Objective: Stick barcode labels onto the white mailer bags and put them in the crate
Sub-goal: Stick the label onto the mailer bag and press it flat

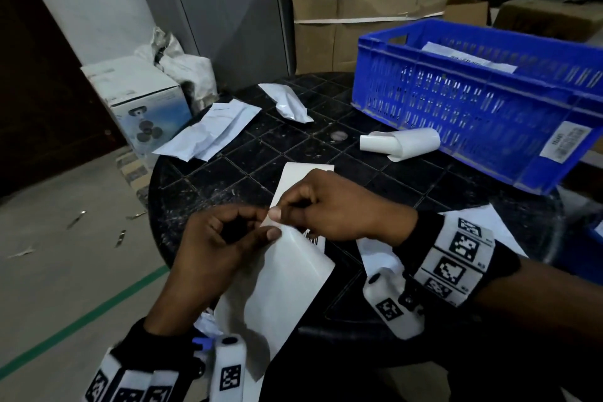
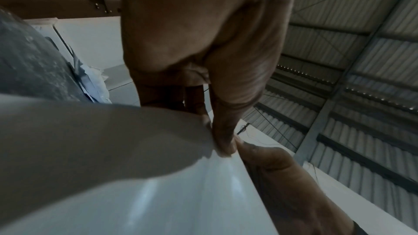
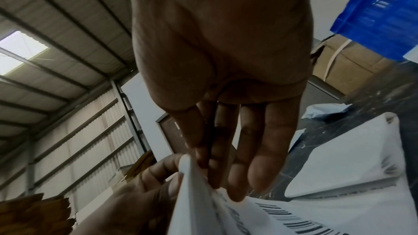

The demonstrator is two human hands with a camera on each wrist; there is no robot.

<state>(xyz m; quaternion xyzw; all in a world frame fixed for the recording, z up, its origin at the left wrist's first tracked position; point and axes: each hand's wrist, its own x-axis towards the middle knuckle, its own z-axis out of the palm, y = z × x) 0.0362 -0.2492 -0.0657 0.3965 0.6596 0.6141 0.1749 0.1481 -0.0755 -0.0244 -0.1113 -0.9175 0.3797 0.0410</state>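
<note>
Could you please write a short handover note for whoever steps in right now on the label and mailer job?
Left hand: pinches one edge of the white barcode label sheet.
Right hand: pinches the same sheet at the same spot; they seem to be peeling label from backing, not yet separated.
Blue slotted plastic crate: on the round black table, far right, with at least one labelled white bag inside.
White mailer bags, unlabelled as far as visible, lie at the table's far left; another near the middle.
Curled white backing strips lie beside the crate.
Left: finish peeling, stick, crate the rest.
</note>
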